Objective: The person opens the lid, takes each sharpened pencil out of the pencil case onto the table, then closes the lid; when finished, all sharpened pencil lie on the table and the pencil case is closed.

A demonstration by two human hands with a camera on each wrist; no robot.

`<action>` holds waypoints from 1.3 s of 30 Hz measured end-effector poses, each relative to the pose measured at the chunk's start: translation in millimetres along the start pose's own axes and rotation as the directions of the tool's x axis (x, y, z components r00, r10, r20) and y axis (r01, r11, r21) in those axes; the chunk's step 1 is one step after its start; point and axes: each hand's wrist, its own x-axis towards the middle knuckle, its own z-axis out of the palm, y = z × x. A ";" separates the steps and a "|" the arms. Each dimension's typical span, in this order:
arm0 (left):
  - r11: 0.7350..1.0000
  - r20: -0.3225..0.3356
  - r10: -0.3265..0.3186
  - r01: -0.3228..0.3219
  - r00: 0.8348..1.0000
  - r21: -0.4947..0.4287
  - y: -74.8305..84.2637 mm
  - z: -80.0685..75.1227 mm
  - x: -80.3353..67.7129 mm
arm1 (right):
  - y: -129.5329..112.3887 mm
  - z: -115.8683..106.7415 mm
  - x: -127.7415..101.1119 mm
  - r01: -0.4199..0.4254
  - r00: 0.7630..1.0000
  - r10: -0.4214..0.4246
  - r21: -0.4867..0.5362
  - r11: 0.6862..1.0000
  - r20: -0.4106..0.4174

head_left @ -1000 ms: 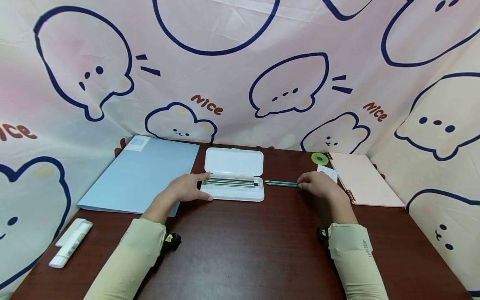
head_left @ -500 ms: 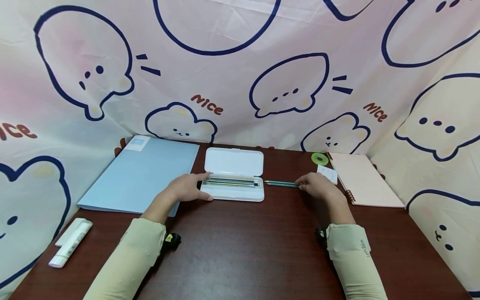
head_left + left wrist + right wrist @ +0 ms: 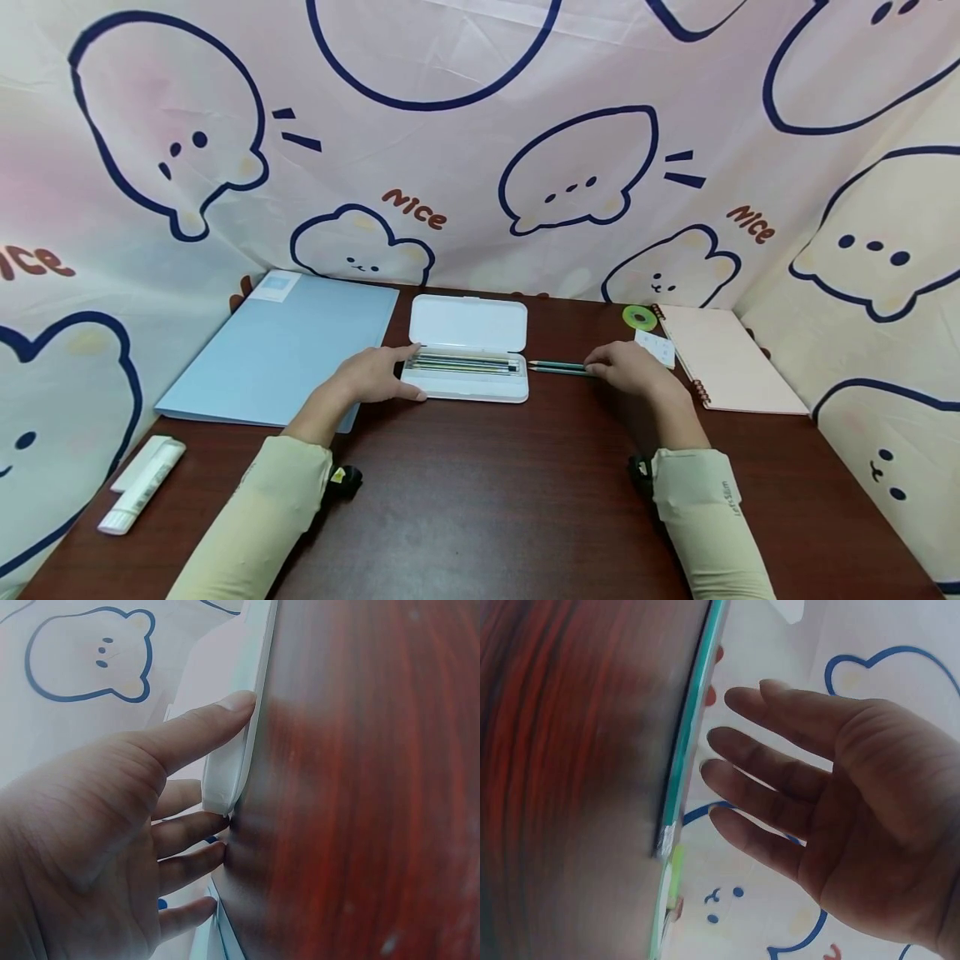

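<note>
A white pencil case [image 3: 465, 392] lies with its lid [image 3: 468, 323] raised at the back; several pencils [image 3: 465, 363] rest inside it. My left hand [image 3: 373, 375] grips the case's left end. In the left wrist view its thumb [image 3: 217, 724] lies on the front edge and the fingers are around the end. Right of the case, two green pencils [image 3: 561, 367] lie side by side on the table, pointed ends toward the case. My right hand [image 3: 630, 367] hovers over their right ends, hiding them. The right wrist view shows its fingers [image 3: 761, 791] loosely bent, apart from a teal pencil [image 3: 686, 742].
A blue folder [image 3: 300, 342] lies at the left, with a white tube [image 3: 142, 487] and a white block nearer the front. On the right are a green tape roll [image 3: 639, 317], a small white card [image 3: 656, 347] and a spiral notebook [image 3: 738, 358]. Patterned cloth walls [image 3: 465, 167] surround the table.
My right hand has shifted slightly left along the green pencils, covering more of them. The left hand and the pencil case have not moved.
</note>
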 end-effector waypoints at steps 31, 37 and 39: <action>1.000 -0.006 0.005 -0.005 1.000 0.013 0.8 -3.7 -1.4 | -58.2 1.3 14.6 0.125 0.992 -0.125 0.160 0.979 -0.009; 1.000 -0.004 0.008 -0.008 1.000 -0.001 2.8 -0.5 -3.4 | -88.2 11.4 34.7 0.134 0.990 -0.139 0.152 0.979 0.026; 1.000 -0.007 0.007 -0.007 1.000 0.001 2.3 -0.9 -4.4 | -96.8 16.9 43.2 0.142 0.986 -0.151 0.128 0.982 0.065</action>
